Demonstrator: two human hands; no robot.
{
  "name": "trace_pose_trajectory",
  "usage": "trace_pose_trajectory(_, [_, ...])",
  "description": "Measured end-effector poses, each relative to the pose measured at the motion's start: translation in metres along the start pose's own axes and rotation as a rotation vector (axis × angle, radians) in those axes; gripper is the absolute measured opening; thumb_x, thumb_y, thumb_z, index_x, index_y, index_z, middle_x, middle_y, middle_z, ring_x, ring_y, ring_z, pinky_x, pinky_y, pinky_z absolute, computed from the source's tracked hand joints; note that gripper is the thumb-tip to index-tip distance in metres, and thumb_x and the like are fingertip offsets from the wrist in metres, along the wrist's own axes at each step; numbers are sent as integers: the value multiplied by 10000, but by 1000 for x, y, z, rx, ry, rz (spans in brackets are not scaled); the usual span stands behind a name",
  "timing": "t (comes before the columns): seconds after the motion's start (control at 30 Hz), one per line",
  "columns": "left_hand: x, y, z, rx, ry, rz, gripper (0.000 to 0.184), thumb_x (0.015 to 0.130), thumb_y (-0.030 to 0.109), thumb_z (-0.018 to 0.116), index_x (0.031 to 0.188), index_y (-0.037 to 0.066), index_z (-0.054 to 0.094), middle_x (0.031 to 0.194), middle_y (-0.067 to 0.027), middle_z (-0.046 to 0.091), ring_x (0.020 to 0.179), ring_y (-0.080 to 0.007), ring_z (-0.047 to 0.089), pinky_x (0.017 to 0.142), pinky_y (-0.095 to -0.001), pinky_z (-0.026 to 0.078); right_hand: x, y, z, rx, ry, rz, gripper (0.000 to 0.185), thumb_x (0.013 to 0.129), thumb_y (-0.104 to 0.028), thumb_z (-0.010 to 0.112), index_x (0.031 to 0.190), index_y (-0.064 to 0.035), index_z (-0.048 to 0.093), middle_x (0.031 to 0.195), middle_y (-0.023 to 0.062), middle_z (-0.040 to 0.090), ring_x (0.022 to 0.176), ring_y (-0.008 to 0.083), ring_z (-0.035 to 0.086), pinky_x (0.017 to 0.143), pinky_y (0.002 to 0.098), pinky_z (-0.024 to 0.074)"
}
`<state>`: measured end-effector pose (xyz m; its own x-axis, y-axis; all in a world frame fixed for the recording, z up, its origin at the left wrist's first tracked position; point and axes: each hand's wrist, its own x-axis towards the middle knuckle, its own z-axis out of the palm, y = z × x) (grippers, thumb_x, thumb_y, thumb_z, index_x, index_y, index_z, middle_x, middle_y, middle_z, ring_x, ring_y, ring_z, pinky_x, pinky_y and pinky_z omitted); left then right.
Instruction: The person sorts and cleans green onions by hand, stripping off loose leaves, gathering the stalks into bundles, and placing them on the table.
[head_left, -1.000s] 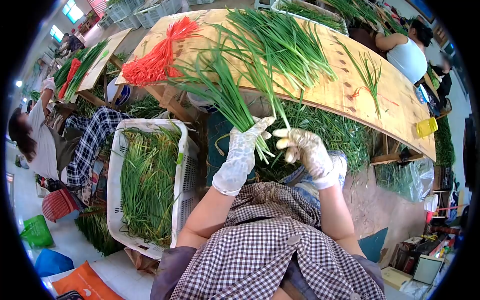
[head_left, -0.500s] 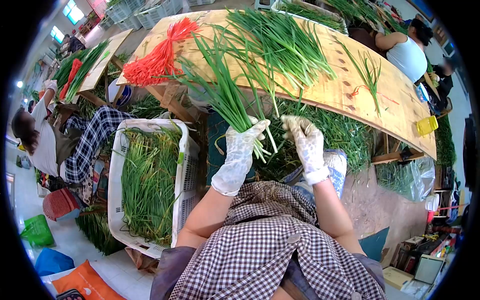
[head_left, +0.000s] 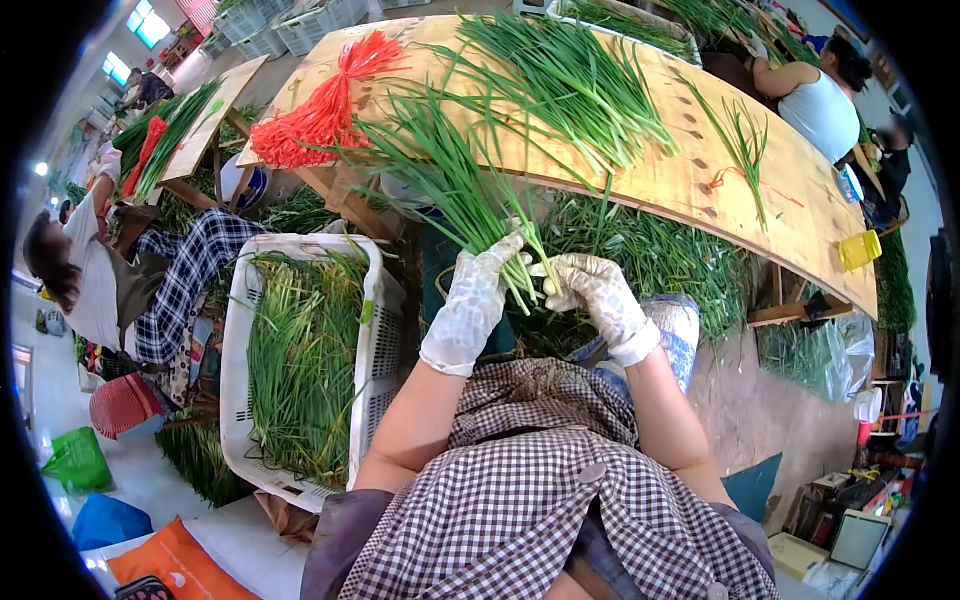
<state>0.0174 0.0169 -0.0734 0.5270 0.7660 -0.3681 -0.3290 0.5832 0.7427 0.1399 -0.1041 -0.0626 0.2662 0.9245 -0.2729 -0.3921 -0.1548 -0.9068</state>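
My left hand (head_left: 478, 300), in a thin whitish glove, is closed around a bunch of garlic chives (head_left: 440, 190). Their green leaves fan up and left toward the table edge, and the pale stem ends poke out below the fist. Close beside it, my gloved right hand (head_left: 592, 295) pinches the pale lower end of a chive stalk at the bunch's right side. A larger pile of garlic chives (head_left: 570, 90) lies on the wooden table (head_left: 690, 170) ahead. Farther right on the board is a small bunch of chives (head_left: 743, 150) with a red tie strip (head_left: 775, 190) under it.
Red plastic strips (head_left: 310, 125) hang over the table's left corner. A white crate (head_left: 375, 330) of chives stands at my left. Loose greens (head_left: 660, 255) cover the floor under the table. A yellow container (head_left: 857, 250) sits at the right edge. Other people work at left and far right.
My right hand has moved left and down to the bunch and now pinches a stalk end there. The leaning stalk has come in against the bunch in my left hand.
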Motion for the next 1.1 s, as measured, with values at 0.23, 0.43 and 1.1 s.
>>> trace_pose_trajectory(0.23, [0, -6, 8, 143, -18, -6, 256, 750, -36, 657, 998, 14, 614, 885, -95, 669, 603, -120, 594, 508, -218, 485, -6, 1, 1, 5, 99, -20, 231, 885, -151, 568, 1036, 19, 613, 902, 66, 662, 665, 99, 607, 609, 219, 513])
trace_pose_trajectory(0.43, [-12, -9, 21, 230, 86, 52, 278, 692, -52, 709, 947, 18, 624, 838, -63, 664, 636, -134, 614, 522, -233, 474, 3, 10, 16, -263, 376, -306, 167, 836, -115, 629, 917, 31, 642, 751, 62, 660, 606, 88, 605, 549, 223, 476])
trace_pose_trajectory(1.1, [-22, -5, 25, 212, -56, 13, 290, 748, 13, 696, 1021, 32, 601, 871, -49, 654, 689, -128, 619, 578, -230, 508, -26, -3, -1, -593, 313, -248, 278, 791, -202, 685, 954, 22, 658, 831, 95, 684, 680, 130, 635, 639, 257, 501])
